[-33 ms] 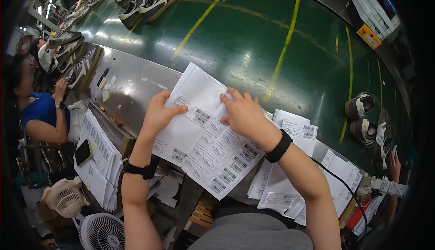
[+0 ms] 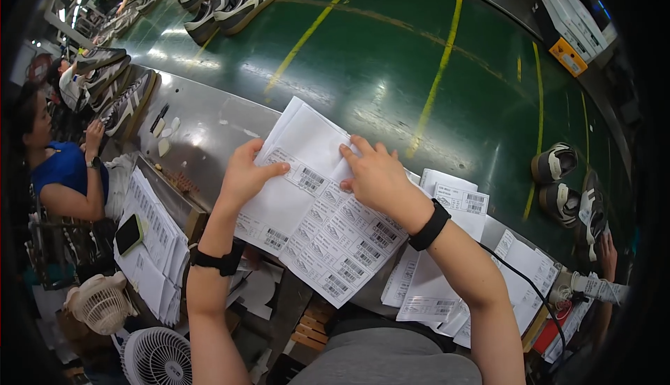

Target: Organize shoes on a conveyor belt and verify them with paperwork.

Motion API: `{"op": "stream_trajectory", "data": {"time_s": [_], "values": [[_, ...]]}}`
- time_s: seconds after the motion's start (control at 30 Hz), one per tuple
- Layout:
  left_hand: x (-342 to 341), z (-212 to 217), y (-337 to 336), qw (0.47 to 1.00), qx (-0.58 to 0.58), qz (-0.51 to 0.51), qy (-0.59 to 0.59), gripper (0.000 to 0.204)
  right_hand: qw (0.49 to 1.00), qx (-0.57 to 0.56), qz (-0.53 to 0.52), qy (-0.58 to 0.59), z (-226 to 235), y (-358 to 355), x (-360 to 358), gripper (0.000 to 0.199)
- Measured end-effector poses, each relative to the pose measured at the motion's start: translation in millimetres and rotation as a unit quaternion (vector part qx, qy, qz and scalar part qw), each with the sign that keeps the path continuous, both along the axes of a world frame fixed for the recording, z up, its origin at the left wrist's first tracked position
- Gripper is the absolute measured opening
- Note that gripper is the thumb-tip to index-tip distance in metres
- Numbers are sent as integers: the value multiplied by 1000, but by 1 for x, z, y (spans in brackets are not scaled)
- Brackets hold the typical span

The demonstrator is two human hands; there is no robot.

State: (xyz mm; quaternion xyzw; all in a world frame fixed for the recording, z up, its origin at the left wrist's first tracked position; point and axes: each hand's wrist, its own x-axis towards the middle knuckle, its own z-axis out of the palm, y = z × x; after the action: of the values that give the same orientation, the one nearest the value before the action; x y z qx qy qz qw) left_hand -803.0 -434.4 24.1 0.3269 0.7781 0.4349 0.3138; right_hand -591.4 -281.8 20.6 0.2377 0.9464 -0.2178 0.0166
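A stack of white label sheets (image 2: 324, 228), printed with barcodes and small shoe drawings, lies tilted over the near edge of the metal table strip. My left hand (image 2: 244, 175) grips the stack's left edge, its thumb on top and the other fingers hidden beneath. Across the upper right of the stack rests my right hand (image 2: 380, 179), fingers spread and fingertips touching the paper. Under my right forearm are more label sheets (image 2: 436, 284), loosely piled. Black bands circle both wrists.
A green conveyor belt (image 2: 363, 57) carries grey shoes (image 2: 248, 4) at upper left and a few shoes (image 2: 558, 200) at right. Further sheets (image 2: 146, 266) with a phone (image 2: 129, 235) lie left, above a white fan (image 2: 159, 360). A co-worker in blue (image 2: 66, 179) sits left; another person's hand (image 2: 607, 256) shows right.
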Motion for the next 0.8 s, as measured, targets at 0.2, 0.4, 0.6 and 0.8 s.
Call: {"op": "stream_trajectory", "data": {"time_s": [0.2,0.4,0.6,0.8], "values": [[1,2,-1,1000,-9,-7,4,33,1000,-16,-9,-9,-1,0,0,63],[2,6,0,1000,-12,-12,-7,36,1000,-19,-13,-19,-2,1,0,64],[4,9,0,1000,-13,-9,-11,37,999,-20,-16,-25,-1,0,0,65],[4,10,0,1000,-20,-4,-13,36,999,-30,-21,-25,-2,1,-1,64]]}}
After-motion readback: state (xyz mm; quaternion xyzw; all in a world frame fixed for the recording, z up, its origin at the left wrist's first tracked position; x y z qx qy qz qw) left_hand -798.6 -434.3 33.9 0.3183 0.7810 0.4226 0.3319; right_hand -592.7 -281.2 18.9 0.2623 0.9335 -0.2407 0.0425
